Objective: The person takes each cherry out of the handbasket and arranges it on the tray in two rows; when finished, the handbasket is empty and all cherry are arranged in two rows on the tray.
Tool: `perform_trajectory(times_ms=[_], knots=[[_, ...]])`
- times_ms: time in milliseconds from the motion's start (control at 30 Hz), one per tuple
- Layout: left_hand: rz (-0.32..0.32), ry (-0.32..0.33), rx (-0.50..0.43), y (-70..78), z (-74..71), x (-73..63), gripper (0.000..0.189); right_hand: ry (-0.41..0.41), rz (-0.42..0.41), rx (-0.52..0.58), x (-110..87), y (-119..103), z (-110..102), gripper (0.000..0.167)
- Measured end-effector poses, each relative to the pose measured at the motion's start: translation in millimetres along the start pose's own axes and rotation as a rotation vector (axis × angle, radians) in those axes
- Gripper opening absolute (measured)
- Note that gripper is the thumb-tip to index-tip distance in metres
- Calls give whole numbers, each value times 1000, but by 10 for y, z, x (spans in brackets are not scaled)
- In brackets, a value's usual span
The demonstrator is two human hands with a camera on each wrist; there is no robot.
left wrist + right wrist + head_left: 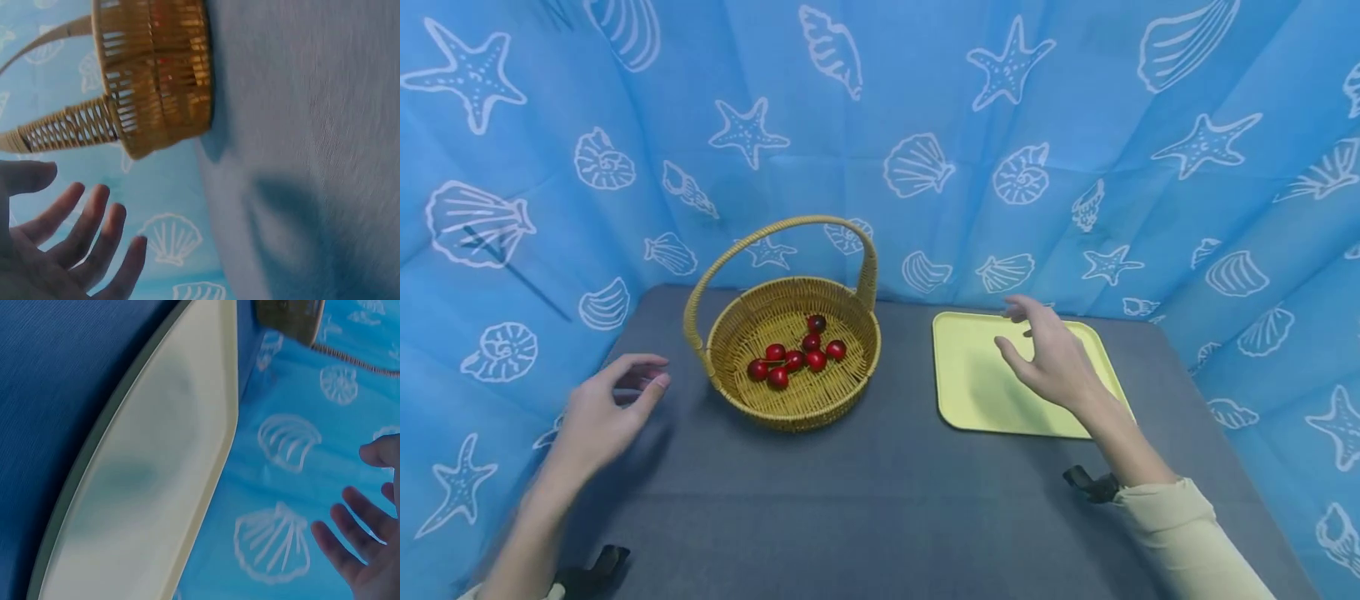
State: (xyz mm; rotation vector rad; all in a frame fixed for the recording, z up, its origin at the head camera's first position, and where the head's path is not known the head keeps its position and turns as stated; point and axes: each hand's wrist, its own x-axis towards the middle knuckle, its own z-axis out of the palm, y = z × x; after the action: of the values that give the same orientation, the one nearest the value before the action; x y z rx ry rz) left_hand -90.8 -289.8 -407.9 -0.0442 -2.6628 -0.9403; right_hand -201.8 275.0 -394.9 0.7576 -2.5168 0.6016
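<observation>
Eight glossy, rounded cherries [793,360], deep red and darker in patches, lie loosely clustered on the woven floor of a basket [790,422] at the left of the grey, cloth-like surface [865,500]. The basket is a shallow round bowl of golden-brown wicker, upright, its wall made of thin strands with narrow gaps that show clearly in the left wrist view. Its tall handle [801,220] is bound like cord along the top and broadens into a lattice near the rim; the arch stands up and spans left to right, set askew, the right foot farther back than the left. To the right, well apart from it, a smooth pale yellow tray [970,400] with rounded corners and a low raised lip lies flat, its long axis running left to right. The left hand [606,412] is in the air beside the basket, not touching it, pointing inward and forward, its fingers [88,219] softly bent and spread, the thumb apart. The right hand [1052,350] hovers over the tray, pointing forward and to the left, its fingers likewise relaxed and parted, grasping nothing. A cream fabric sleeve [1187,533] is folded back on the right forearm. Behind hangs a creased blue curtain [850,117] printed with white shells and starfish
</observation>
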Motion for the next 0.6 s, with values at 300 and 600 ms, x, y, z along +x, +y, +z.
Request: perform_trajectory(times_ms=[300, 600], knots=[[-52, -128, -58, 231, 178, -165, 29, -258, -12, 313, 325, -359, 278, 44], [-95, -175, -138, 379, 449, -238, 30, -362, -49, 450, 660, -623, 565, 31]])
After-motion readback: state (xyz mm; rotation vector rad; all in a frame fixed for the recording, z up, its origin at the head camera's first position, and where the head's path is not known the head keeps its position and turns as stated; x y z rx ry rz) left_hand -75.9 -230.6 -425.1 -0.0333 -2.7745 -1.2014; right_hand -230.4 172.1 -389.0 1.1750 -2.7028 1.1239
